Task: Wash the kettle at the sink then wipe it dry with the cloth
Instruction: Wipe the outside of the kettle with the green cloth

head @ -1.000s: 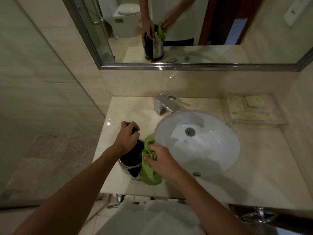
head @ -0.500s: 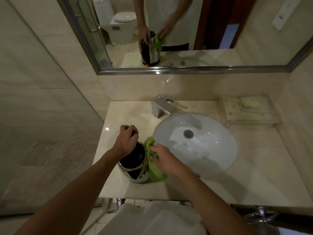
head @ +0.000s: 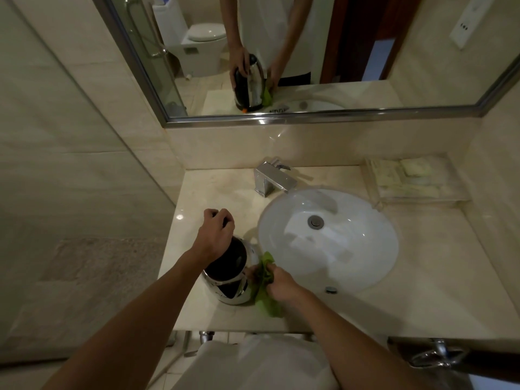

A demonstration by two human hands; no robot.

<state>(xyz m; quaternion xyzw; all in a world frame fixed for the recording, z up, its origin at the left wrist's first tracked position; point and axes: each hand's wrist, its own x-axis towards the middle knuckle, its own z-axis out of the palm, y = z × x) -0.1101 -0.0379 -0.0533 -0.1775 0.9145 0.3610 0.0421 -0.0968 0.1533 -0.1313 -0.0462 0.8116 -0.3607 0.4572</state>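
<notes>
Nearest the camera, two bare forearms reach up from the bottom edge of the frame, over a white garment at the bottom centre. The right hand (head: 281,285), just below the middle of the frame, has its grip closed round a bunched green cloth (head: 264,282), fingers curled into the folds, and presses it against the lower right side of the kettle (head: 229,273). The cloth hangs down past the hand to the bench (head: 422,299). The kettle stands upright on the bench just left of the basin, shiny steel below with a dark top. The left hand (head: 215,237), slightly above and left of centre, has its grip curled shut over the kettle's top at the far left side; what part it holds is hidden under the fingers.

Beyond them, the white oval sink (head: 363,254) fills the centre right, its drain near the middle. A square chrome tap (head: 273,180) sits behind its upper left rim. In the upper right, a clear tray (head: 416,198) of pale packets rests against the wall.

Farthest, the mirror (head: 323,115) across the top reflects both hands, the kettle, the cloth and a toilet (head: 204,49).
</notes>
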